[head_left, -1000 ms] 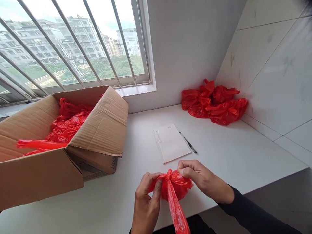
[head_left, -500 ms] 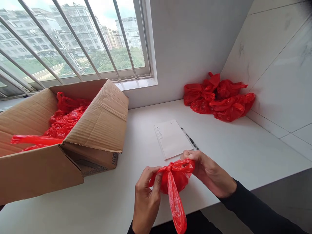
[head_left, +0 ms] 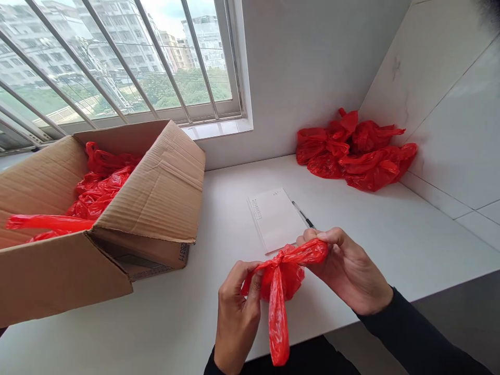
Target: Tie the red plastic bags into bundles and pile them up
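A red plastic bag [head_left: 289,281] is held between my two hands near the front edge of the white table [head_left: 156,323]. It has a knot at its top, and one long handle loop hangs down past the table edge. My left hand [head_left: 240,302] pinches the bag just left of the knot, between thumb and fingers. The other handle is stretched to the right, its end gripped by my right hand [head_left: 344,265]. What the bag contains is hidden by the plastic.
An open cardboard box [head_left: 156,192] with red plastic bags [head_left: 103,190] stands at left. Several red bags [head_left: 359,151] are piled in the back right corner. A notebook [head_left: 277,216] and a black pen [head_left: 302,213] lie behind my hands. A barred window [head_left: 156,62] is beyond.
My right hand has moved right and slightly up, drawing the bag's handle out longer and tauter. The hanging loop has swung a little left. The camera view has shifted slightly.
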Demonstrator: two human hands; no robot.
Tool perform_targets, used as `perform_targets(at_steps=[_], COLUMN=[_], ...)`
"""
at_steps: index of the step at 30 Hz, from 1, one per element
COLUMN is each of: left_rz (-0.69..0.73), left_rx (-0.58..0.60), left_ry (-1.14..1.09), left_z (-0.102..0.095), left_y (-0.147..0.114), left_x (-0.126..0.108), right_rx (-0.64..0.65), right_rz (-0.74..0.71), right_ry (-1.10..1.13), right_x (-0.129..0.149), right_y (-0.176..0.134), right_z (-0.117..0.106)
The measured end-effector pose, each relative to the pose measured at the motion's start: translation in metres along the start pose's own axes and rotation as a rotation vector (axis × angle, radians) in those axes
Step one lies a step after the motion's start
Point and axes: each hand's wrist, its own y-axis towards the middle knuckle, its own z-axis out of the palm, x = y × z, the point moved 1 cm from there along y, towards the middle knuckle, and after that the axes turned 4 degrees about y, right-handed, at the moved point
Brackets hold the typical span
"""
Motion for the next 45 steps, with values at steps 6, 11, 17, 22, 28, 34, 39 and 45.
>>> perform_targets(at_steps=[6, 11, 17, 22, 28, 34, 39, 45], left_rz=[-0.004, 0.156, 0.101, 0.117, 0.026, -0.054, 0.033, -0.051], left_rx=[0.014, -0.026, 0.069, 0.047, 0.000, 0.008, 0.103, -0.026], left_ry=[0.012, 0.080, -0.060, 0.014, -0.127, -0.317, -0.176, -0.112], left_z=[-0.003, 0.007, 0.016, 0.003, 0.006, 0.006, -0.001, -0.025], left_y=[0.002, 0.001, 0.002, 0.001, -0.001, -0.005, -0.006, -0.011], left_x=[0.004, -0.004, -0.002, 0.010, 0.007, 0.008, 0.002, 0.026], right_rx=[0.001, 0.040, 0.008, -0.077, -0.290, 0.169, 0.246, 0.032], right_rz=[-0.007, -0.015, 0.018, -0.020, -0.332, 0.024, -0.090, -0.097], right_ry=[-0.003, -0.070, -0.045, -0.144, -0.640, -0.747, -0.865, -1.148], right_x=[0.001, -0.004, 0.001, 0.009, 0.003, -0.004, -0.013, -0.002], right_y=[0.002, 0.005, 0.003, -0.002, 0.002, 0.004, 0.004, 0.002], right_z=[-0.001, 0.008, 0.011, 0.000, -0.011, -0.008, 0.004, -0.011])
